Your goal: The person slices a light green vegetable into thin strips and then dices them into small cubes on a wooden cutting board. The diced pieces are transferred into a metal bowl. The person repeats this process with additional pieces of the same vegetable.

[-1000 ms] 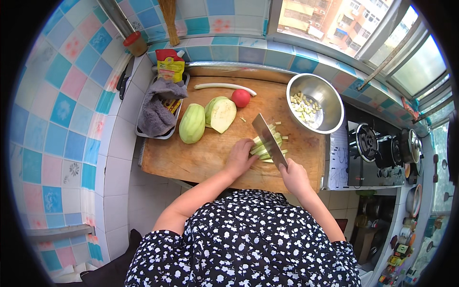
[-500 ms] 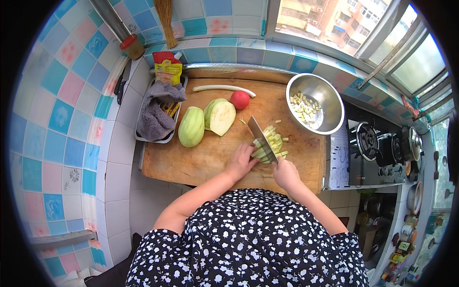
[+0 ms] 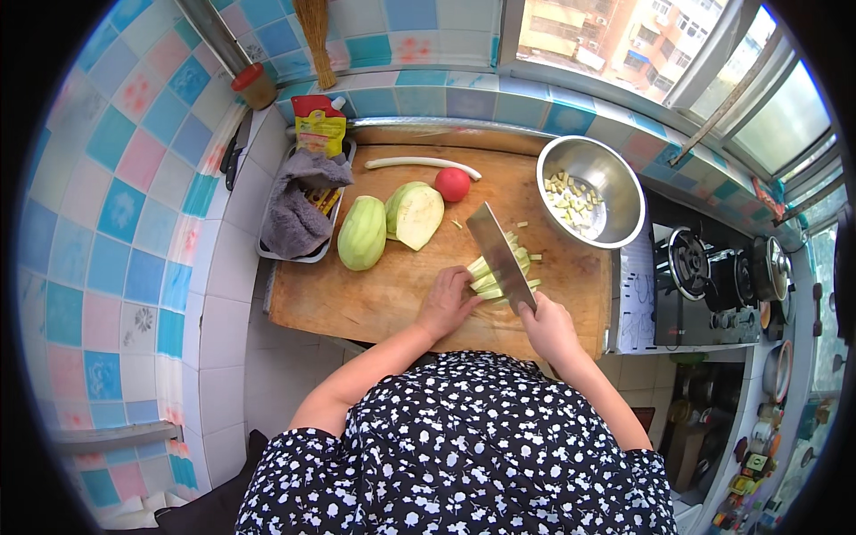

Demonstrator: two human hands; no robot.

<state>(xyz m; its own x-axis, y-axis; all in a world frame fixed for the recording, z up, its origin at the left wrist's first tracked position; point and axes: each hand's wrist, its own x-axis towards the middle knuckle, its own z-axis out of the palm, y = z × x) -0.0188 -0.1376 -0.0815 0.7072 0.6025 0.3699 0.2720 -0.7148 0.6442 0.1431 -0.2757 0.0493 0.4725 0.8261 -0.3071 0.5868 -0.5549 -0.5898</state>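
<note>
My right hand [image 3: 550,332] grips the handle of a cleaver [image 3: 501,257], its broad blade slanting up and to the left over pale green strips [image 3: 486,278] of what looks like peeled eggplant. Curled over the near left ends of those strips, my left hand [image 3: 448,301] holds them against the wooden cutting board [image 3: 357,303]. Small cut pieces [image 3: 534,258] lie to the right of the blade, partly hidden by it. Farther left on the board are a whole peeled eggplant [image 3: 363,234] and a cut one [image 3: 419,218] with its pale face showing.
A red tomato [image 3: 452,185] and a white scallion stalk [image 3: 419,162] lie toward the back. At the right rear stands a steel bowl [image 3: 615,209] with diced pieces. On the left, a tray [image 3: 312,256] holds a grey towel [image 3: 299,214]. A gas stove [image 3: 704,308] stands at the right.
My right hand and the cleaver have shifted slightly right, and more of the blade's flat side shows. My left hand stays on the strips. The whole view has shifted a little.
</note>
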